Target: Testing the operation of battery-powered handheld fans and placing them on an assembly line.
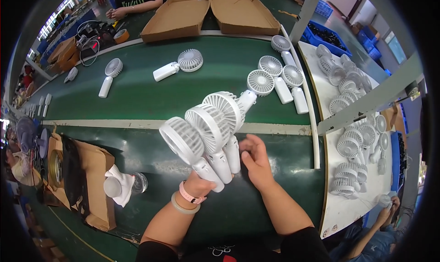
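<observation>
Three white handheld fans (201, 129) are bunched side by side, heads tilted up and away, above the dark green bench. My left hand (200, 185) is closed round their handles from below; a pink watch strap and a pale bangle circle that wrist. Just right of the handles is my right hand (256, 159), its thumb and fingers apart and nothing visible in it. Beyond the bunch, a cluster of similar white fans (270, 66) lies at the right of the green conveyor belt (137, 97). One of their handles (247, 98) points toward my bunch.
More fans (190, 60) lie along the belt. At right, a white table (332, 216) bears many fans, and a co-worker's hands (389, 207) hold one. Left stand a cardboard box (98, 184), a white cloth (121, 186) and a clear jar (140, 182). Flat cartons (178, 17) sit beyond the belt.
</observation>
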`<state>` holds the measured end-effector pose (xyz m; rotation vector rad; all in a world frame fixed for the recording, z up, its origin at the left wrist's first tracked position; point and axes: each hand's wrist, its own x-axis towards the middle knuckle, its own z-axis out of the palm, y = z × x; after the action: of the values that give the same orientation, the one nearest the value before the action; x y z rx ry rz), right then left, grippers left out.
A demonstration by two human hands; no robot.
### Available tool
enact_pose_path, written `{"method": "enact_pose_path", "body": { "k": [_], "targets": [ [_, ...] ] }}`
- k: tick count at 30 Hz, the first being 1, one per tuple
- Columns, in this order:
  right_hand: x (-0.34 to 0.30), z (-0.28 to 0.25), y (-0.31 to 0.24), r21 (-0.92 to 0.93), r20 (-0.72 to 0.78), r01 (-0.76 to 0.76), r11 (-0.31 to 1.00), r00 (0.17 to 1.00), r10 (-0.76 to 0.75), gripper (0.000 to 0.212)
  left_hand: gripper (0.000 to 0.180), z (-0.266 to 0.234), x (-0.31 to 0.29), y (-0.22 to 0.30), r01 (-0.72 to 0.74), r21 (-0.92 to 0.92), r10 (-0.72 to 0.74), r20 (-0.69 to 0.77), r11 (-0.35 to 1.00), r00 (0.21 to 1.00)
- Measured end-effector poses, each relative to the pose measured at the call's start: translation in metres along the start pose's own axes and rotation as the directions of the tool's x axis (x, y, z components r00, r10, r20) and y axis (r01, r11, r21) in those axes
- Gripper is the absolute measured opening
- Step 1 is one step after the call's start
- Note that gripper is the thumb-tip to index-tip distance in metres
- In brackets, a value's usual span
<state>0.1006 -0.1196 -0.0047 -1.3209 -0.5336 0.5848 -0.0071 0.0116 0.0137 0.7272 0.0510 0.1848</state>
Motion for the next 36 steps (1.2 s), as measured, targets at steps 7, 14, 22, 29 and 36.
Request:
{"method": "enact_pose_path", "body": {
  "k": [7,14,22,29,36],
  "targets": [
    [-0.016,0.003,-0.014,-0.109,0.395,0.119,0.987,0.916,-0.066,0.082,0.099,-0.011,-0.004,-0.030,-0.279,0.924,0.106,0.260,0.260,0.960],
    [-0.004,0.000,-0.020,0.730,0.322,-0.334,0.597,0.938,0.131,0.091,0.095,-0.009,-0.004,-0.006,-0.212,0.768,0.175,0.132,0.604,0.976],
    [-0.006,-0.010,-0.010,0.757,0.338,-0.358,0.546,0.930,0.140,0.085,0.066,-0.004,0.000,-0.013,-0.233,0.726,0.243,0.092,0.647,0.966],
    [-0.007,-0.010,-0.010,0.757,0.383,-0.383,0.529,0.917,0.116,0.084,0.054,-0.002,-0.003,-0.009,-0.308,0.761,0.312,0.146,0.571,0.939],
    [-0.006,-0.007,-0.017,0.698,0.402,-0.327,0.638,0.915,0.030,0.095,0.049,-0.011,-0.002,-0.003,-0.311,0.661,0.209,0.231,0.683,0.950]
  ]
}}
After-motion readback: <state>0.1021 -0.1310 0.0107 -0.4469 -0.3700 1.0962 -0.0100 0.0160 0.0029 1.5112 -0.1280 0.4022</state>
